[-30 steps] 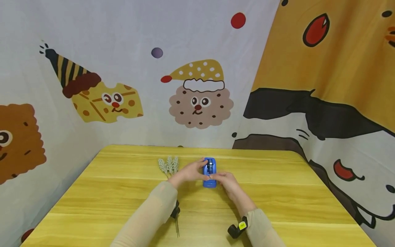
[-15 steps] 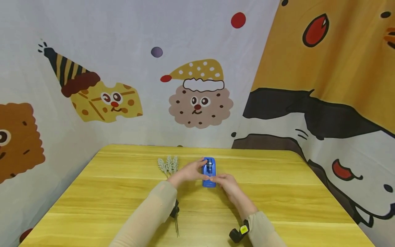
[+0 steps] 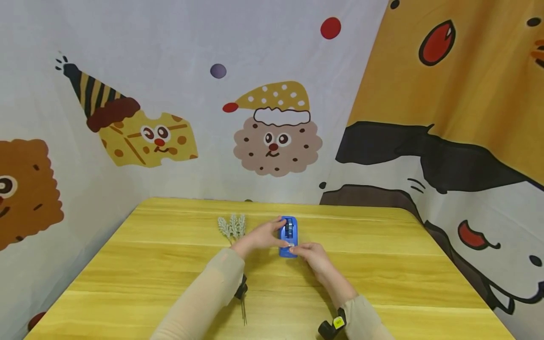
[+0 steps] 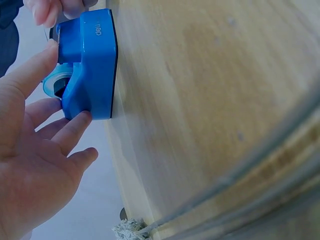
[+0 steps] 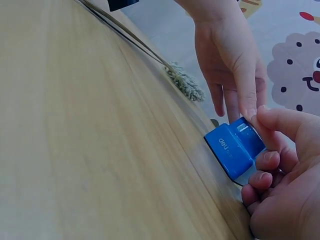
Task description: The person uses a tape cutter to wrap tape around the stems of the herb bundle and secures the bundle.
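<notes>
A blue tape dispenser (image 3: 293, 223) stands lengthwise on the table, its roll of clear tape (image 4: 55, 84) set in the far part. My left hand (image 3: 262, 236) holds it from the left. In the left wrist view, that thumb lies by the toothed cutting edge (image 4: 58, 39) while the fingers touch the dispenser's side and far end. My right hand (image 3: 315, 259) pinches with thumb and forefinger right at the cutter, at the tape's free end. The other fingers of this hand are curled beside the dispenser, as the right wrist view shows; the tape between the fingertips is mostly hidden.
Left of the dispenser lie several grey-green artificial sprigs (image 3: 232, 227), their thin stems (image 3: 244, 309) running under my left forearm toward the near side. A black wrist camera (image 3: 329, 328) sits on my right wrist. Behind the wooden table (image 3: 382, 264) hangs a cartoon-printed cloth (image 3: 178, 42).
My right hand has drawn slightly nearer to me along the dispenser's front end, still pinching. The left hand and the dispenser stay in place.
</notes>
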`<state>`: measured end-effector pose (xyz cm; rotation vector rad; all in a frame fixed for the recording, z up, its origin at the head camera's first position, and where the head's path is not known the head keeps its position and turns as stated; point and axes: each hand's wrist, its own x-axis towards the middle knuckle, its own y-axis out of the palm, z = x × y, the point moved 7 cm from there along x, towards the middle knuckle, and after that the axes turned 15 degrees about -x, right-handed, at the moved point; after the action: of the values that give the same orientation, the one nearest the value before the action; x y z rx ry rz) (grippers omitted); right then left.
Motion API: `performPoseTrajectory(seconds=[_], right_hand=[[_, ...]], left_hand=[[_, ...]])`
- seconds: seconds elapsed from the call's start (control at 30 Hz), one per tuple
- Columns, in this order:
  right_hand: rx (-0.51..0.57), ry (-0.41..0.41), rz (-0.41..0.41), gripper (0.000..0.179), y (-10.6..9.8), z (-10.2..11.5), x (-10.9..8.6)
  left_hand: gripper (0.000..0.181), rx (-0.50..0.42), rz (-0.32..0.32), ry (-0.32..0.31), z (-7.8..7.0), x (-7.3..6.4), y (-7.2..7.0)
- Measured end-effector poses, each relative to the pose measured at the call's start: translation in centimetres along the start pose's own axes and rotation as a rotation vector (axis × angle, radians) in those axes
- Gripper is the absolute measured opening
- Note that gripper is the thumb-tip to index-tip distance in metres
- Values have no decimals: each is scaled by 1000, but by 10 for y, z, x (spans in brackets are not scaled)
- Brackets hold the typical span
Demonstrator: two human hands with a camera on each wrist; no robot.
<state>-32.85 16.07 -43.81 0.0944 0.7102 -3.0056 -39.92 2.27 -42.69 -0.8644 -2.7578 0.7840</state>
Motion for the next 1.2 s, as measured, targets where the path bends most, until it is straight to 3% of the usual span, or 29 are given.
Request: performPoseTrajectory(seconds=[0.33, 0.77, 1.2], right_hand=[[-32, 10, -26, 23, 6, -31, 14], [-71, 7, -27, 23, 9, -27, -11], [-80, 3, 24, 27, 12, -30, -25]], left_hand=[[80, 2, -3, -13, 1, -1, 0], [79, 8, -12, -1, -3, -1, -1], [81, 11, -18, -17, 1, 0, 0]])
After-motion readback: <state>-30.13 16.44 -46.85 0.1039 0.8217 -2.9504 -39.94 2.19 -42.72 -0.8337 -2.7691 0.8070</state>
